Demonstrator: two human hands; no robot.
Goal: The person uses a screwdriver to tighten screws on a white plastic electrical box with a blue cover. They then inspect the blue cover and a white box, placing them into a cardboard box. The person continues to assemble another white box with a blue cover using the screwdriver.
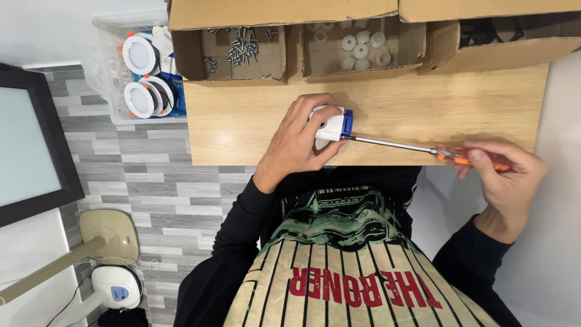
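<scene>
My left hand (298,138) grips a small white plastic part with a blue end (332,124), holding it against the wooden table (423,109) near the front edge. My right hand (503,172) holds the orange handle of a long screwdriver (399,145). The shaft lies nearly level, and its tip meets the blue end of the white part. My black sleeves and striped shirt fill the bottom of the view.
At the table's back stand open cardboard boxes: one with several screws (242,48), one with white round parts (363,45), one with dark items (502,33). A clear bin of round white lamps (142,79) sits left, on the grey floor. A dark-framed panel (30,139) leans at far left.
</scene>
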